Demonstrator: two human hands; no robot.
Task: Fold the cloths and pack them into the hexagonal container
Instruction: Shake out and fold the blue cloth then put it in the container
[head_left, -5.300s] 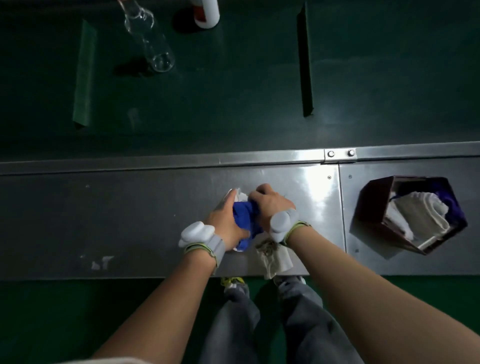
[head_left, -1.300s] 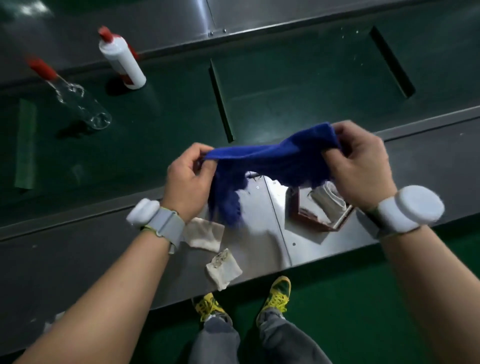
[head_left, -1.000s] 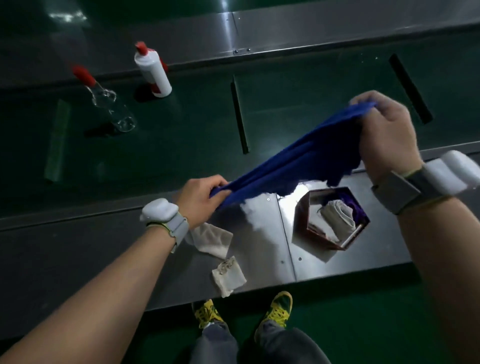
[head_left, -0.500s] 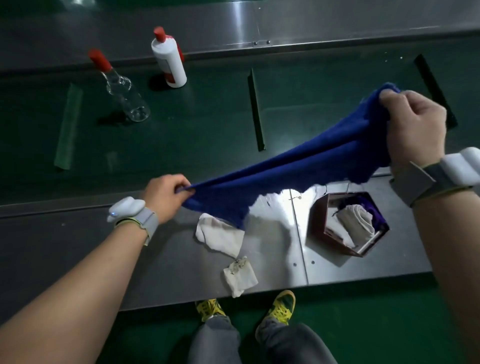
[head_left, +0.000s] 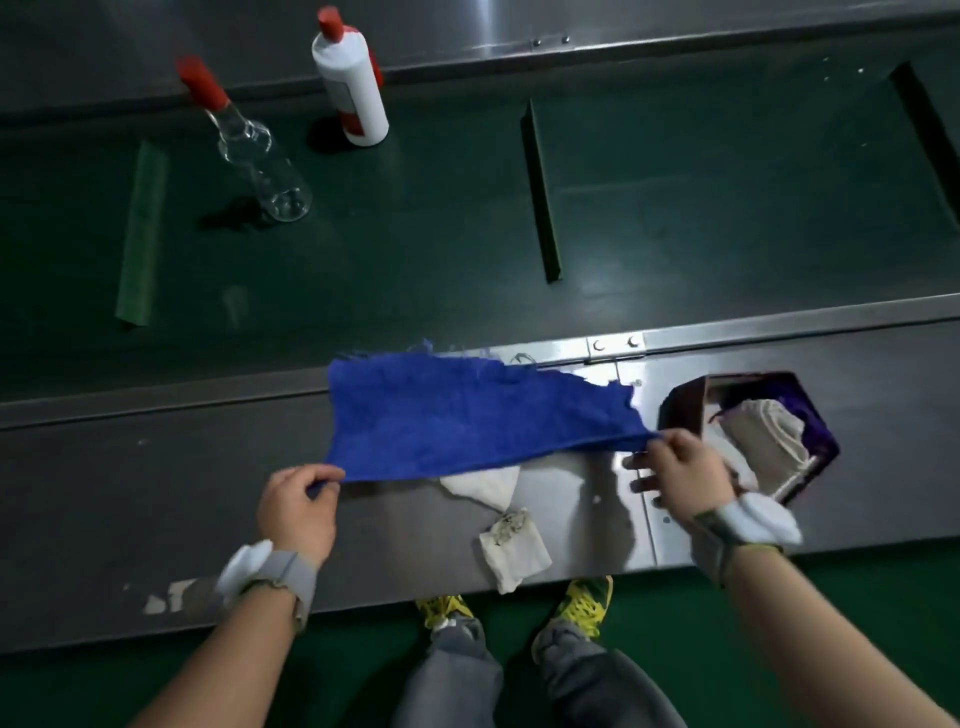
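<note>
Blue cloth (head_left: 467, 421) is spread out flat over the steel ledge (head_left: 156, 493), near edge lifted. Left hand (head_left: 296, 512) pinches the near-left corner, fingers closed on it. Right hand (head_left: 680, 475) pinches the near-right corner, other fingers spread a bit. Hex box (head_left: 680, 410) sits just right of the cloth, with a rolled beige cloth (head_left: 769, 436) and something purple inside. Two small white cloths (head_left: 511, 551) lie on the ledge, one half under the blue. Two bottles (head_left: 353, 88) stand far back on the green belt (head_left: 675, 208).
</note>
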